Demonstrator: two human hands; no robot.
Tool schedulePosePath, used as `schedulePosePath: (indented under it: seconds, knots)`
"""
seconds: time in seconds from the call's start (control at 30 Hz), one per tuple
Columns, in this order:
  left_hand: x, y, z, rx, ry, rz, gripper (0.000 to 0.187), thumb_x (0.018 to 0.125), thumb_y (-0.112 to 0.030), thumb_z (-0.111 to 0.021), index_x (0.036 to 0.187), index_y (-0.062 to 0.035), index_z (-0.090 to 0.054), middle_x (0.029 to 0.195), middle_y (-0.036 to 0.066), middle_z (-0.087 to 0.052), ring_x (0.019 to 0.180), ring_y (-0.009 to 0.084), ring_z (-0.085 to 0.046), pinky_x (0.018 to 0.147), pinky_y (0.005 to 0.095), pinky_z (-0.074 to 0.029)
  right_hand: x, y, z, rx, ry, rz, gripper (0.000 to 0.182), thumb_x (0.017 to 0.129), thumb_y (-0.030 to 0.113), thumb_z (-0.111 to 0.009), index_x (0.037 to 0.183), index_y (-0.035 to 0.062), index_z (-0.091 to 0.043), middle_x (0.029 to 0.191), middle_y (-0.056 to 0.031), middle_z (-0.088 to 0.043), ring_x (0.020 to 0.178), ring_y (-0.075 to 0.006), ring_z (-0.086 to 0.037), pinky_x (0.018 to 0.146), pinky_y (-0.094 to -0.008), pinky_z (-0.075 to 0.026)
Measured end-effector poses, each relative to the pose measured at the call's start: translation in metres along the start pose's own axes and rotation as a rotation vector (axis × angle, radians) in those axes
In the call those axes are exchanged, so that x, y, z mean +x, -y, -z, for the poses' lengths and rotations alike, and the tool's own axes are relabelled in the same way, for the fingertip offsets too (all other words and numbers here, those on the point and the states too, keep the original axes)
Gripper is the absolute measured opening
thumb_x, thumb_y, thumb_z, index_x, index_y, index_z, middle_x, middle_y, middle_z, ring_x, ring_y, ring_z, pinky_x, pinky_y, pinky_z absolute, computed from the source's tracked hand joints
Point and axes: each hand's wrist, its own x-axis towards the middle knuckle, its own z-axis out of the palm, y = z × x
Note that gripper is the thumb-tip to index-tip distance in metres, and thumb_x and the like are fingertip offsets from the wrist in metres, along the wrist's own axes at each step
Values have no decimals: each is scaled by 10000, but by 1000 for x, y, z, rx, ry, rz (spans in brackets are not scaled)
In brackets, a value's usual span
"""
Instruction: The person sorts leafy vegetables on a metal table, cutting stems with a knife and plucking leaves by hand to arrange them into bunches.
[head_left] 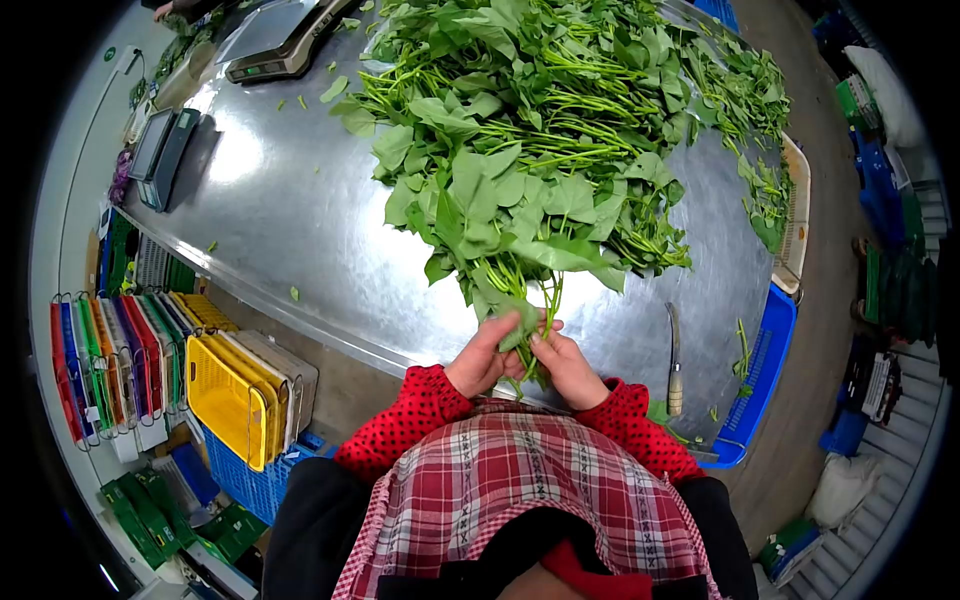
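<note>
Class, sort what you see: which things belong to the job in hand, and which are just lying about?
Likely part of the job:
held bunch
leaf pile
table
perhaps the knife

Seemingly just lying about:
yellow crate
blue crate by it
scales, unused now

The left hand [483, 360] and right hand [568, 365] are bare. Just behind the grip, black-dotted red sleeves [405, 425] gather at the wrists. Below the grip: a red, white and dark plaid apron [545, 455] with small dark crosses and gingham edging [366, 540], flanked by black trousers [315, 530].
</note>
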Motion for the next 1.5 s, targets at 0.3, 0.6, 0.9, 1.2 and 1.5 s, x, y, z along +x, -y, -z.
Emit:
schedulePosePath:
  seconds: [0.3, 0.6, 0.9, 1.2, 1.5]
  knots:
    - [-76, -54, -17, 118, -303, -462, 273, 919, -281, -568, 1011, -23, -574, 893, 86, -623, 735, 168, -583, 693, 308, -484, 4, 117, 2, -968, -52, 395, 154, 887, 117, -565, 923, 12, -671, 808, -114, -663, 726, -241, -638, 672, -333, -510]
    - [-28, -27, -33, -109, -371, -454, 302, 956, -322, -547, 1135, -79, -536, 820, 39, -556, 653, 117, -497, 626, 266, -408, 141, 184, 83, -2425, -431, 768, 73, 752, 127, -567, 805, 94, -605, 804, -52, -617, 849, -220, -559, 788, -367, -405]
    - [0, -23, -17, -295, -352, -311, 357, 901, -178, -638, 1220, -59, -532, 1153, 57, -603, 1020, 168, -591, 859, 305, -490, 45, 64, -37, -1824, -170, 955, 216, 702, 62, -584, 888, -41, -549, 727, -123, -518, 747, -282, -592, 643, -386, -481]
    - [-59, -28, -4, -173, -521, -535, 314, 848, -88, -626, 1130, 9, -529, 835, 93, -617, 756, 185, -590, 691, 312, -484, 69, 138, 34, -1607, -314, 820, 543, 711, 134, -732, 1200, 9, -533, 1085, -131, -595, 889, -316, -567, 758, -402, -464]
    - [-53, -8, 36, -138, -903, -431, 216, 806, -65, -671, 1004, 18, -641, 927, 63, -653, 769, 146, -615, 670, 278, -493, 76, 151, 31, -2075, -216, 721, 232, 612, 162, -716, 779, 40, -611, 856, -118, -566, 866, -276, -539, 793, -399, -396]
